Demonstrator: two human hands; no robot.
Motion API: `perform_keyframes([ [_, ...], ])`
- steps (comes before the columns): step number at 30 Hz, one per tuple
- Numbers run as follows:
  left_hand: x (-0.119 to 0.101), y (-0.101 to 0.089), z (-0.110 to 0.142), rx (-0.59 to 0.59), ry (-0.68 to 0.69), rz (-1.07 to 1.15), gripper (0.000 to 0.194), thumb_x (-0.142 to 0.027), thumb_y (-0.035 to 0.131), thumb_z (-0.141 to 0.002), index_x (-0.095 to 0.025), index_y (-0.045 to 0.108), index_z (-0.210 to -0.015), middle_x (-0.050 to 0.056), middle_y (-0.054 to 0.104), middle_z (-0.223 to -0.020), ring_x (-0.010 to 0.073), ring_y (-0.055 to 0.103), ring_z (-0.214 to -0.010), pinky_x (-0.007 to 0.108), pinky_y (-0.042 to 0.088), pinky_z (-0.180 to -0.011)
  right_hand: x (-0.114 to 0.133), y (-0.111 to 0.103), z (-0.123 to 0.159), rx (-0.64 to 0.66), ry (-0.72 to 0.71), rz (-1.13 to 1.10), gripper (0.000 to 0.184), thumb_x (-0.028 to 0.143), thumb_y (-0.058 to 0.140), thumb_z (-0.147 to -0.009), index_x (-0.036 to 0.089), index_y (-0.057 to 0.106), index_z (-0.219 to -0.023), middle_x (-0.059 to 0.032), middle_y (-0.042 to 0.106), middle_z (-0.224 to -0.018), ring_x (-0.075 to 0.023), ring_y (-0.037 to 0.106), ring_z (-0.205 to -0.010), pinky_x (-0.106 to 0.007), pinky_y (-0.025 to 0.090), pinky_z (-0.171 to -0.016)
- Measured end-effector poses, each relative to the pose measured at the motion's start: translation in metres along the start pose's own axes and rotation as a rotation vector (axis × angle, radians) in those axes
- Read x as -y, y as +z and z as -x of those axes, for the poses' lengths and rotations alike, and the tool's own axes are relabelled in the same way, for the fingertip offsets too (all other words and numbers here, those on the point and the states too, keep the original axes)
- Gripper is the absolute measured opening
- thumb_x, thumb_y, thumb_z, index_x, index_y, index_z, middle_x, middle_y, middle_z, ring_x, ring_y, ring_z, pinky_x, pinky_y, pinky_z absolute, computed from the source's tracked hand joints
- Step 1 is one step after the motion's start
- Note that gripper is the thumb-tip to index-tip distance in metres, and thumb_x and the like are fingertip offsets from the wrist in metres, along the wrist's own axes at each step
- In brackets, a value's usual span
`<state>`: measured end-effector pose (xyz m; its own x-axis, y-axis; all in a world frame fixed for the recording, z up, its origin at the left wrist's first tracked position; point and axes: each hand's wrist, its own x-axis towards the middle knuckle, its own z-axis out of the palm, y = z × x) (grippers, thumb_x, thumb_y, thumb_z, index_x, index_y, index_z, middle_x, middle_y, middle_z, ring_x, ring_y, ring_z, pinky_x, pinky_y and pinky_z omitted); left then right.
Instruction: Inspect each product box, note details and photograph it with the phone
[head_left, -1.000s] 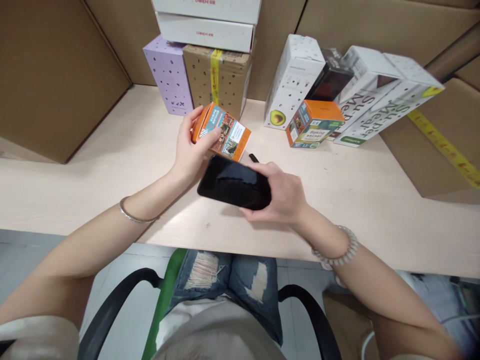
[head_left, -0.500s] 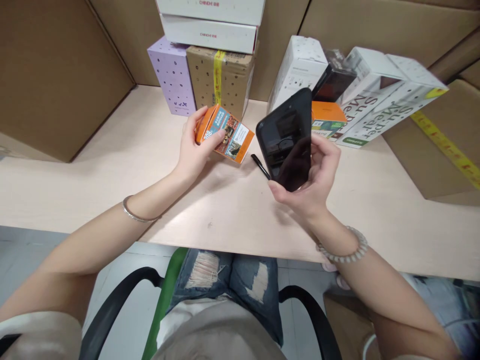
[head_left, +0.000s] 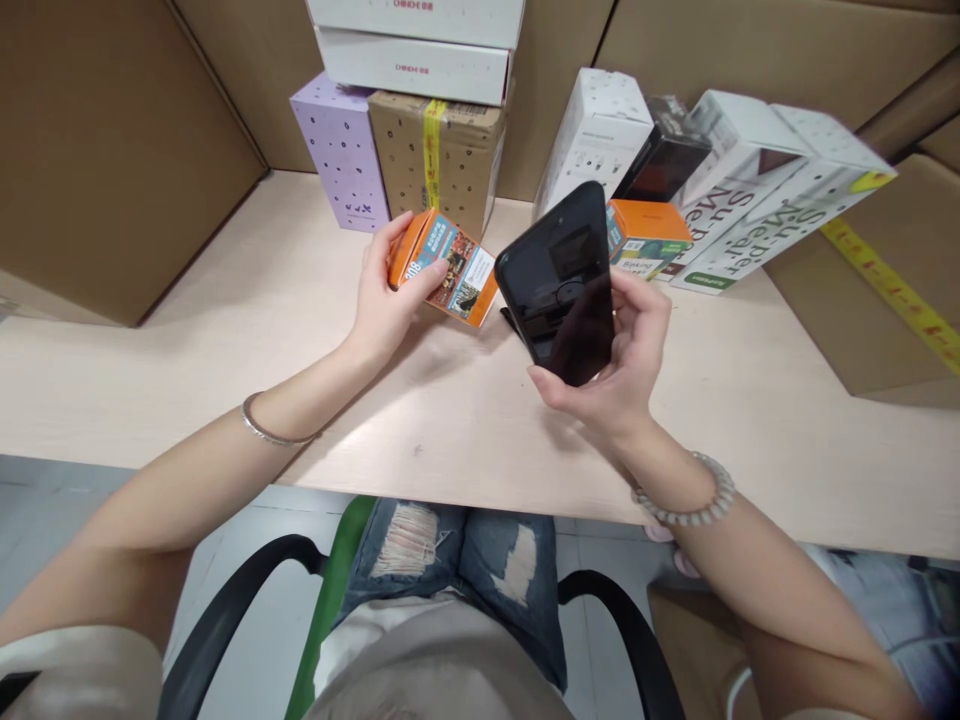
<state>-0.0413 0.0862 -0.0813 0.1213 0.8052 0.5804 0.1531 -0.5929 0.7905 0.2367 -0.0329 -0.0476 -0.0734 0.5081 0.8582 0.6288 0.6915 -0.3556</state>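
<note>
My left hand (head_left: pixel 390 295) is closed around a small orange and blue printed box (head_left: pixel 454 270), its thumb lying across the picture side. A black smartphone (head_left: pixel 562 285) with a dark screen is gripped in my right hand (head_left: pixel 626 350), tilted, close to the right of the box. Behind the phone's lower left edge a black pen (head_left: pixel 508 319) lies on the table, mostly hidden. Another orange box (head_left: pixel 651 240) stands just beyond my right fingers, partly covered by the phone.
On the pale table (head_left: pixel 420 410), a lilac box (head_left: pixel 341 150) and a taped brown carton (head_left: pixel 420 150) stand at the back under white boxes (head_left: pixel 412 65). Tall white boxes (head_left: pixel 787 190) and a dark box (head_left: pixel 664 150) stand back right. Large cardboard cartons (head_left: pixel 120 170) line the sides.
My right hand has shifted the phone slightly left, towards the box, covering more of the pen and uncovering more of the orange box behind. My left hand is nearly still.
</note>
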Motion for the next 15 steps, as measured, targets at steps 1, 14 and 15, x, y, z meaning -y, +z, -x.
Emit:
perform_keyframes([
  [1, 0.0, 0.0, 0.0, -0.002, -0.001, -0.007, 0.082, -0.075, 0.083, -0.086, -0.037, 0.054, -0.153, 0.007, 0.059, -0.159, 0.0384, 0.059, -0.151, 0.059, 0.048, -0.13, 0.0, 0.001, 0.0, -0.015, -0.014, -0.015, 0.099, 0.09, 0.067, -0.082, 0.028, 0.039, -0.155, -0.0135, 0.06, -0.141, -0.0383, 0.069, -0.132, -0.067, 0.06, -0.113],
  [14, 0.002, 0.001, 0.001, -0.023, 0.021, -0.014, 0.08, -0.076, 0.083, -0.086, -0.039, 0.055, -0.152, 0.006, 0.06, -0.156, 0.0383, 0.057, -0.153, 0.061, 0.045, -0.133, 0.008, -0.009, -0.004, 0.026, -0.017, -0.02, 0.084, 0.072, 0.072, -0.086, 0.031, 0.044, -0.154, -0.0126, 0.062, -0.138, -0.0373, 0.071, -0.126, -0.064, 0.061, -0.108],
  [15, 0.002, 0.002, 0.001, -0.031, 0.022, -0.013, 0.08, -0.076, 0.083, -0.085, -0.039, 0.056, -0.151, 0.006, 0.061, -0.155, 0.0381, 0.058, -0.152, 0.061, 0.045, -0.133, 0.009, -0.008, -0.005, 0.011, -0.041, -0.028, 0.083, 0.071, 0.072, -0.086, 0.031, 0.045, -0.154, -0.0123, 0.062, -0.138, -0.0365, 0.071, -0.125, -0.063, 0.063, -0.106],
])
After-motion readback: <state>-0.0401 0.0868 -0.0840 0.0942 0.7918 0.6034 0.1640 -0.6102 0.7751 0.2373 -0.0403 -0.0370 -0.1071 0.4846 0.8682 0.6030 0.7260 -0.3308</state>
